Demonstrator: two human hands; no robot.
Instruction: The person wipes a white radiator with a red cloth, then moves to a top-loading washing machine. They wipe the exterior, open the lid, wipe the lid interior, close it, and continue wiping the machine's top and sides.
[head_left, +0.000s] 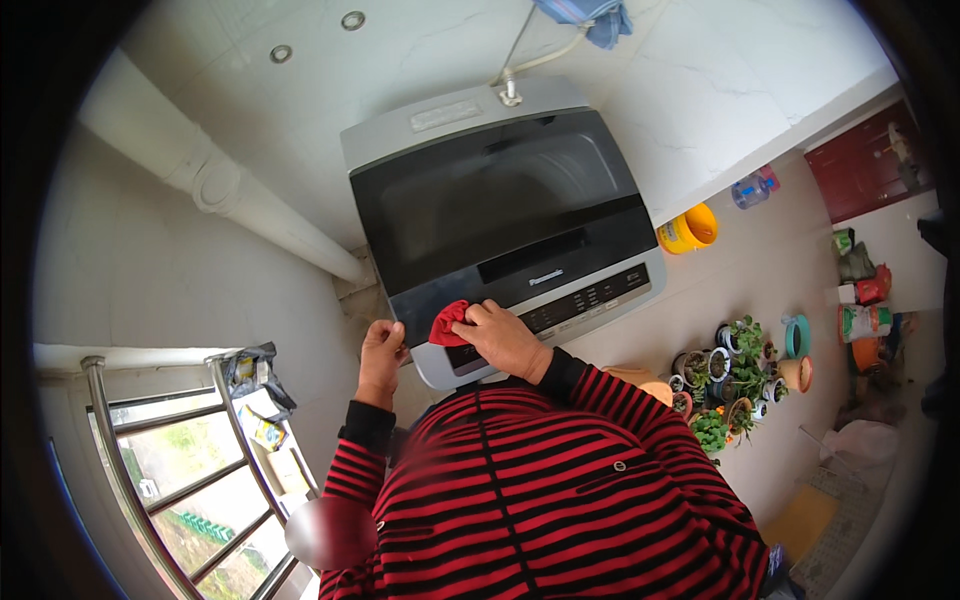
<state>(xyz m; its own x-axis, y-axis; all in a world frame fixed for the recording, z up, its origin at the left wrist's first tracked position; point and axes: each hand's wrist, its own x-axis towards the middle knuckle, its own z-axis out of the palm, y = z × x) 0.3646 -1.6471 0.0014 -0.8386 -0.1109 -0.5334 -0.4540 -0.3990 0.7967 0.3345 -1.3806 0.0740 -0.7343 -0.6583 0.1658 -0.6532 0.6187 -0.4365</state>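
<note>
A top-loading washing machine (600, 300) with a grey body stands before me, its dark see-through lid (490, 190) taking up most of the top. At the lid's front left corner, my left hand (382, 358) has its fingers curled and pinched on the edge. My right hand (505, 338) grips a bunched red cloth (450, 324). That cloth lies against the lid's front edge, by the left end of the black control panel (590, 297). The fingers' undersides and part of the panel are hidden by the right hand and cloth.
A white pipe (270, 225) slants along the left wall, above a metal-railed window (190, 470). On the right floor are a yellow bucket (690, 230), a clear water jug (750, 190) and several potted plants (740, 370). A tap (510, 95) sits behind the machine.
</note>
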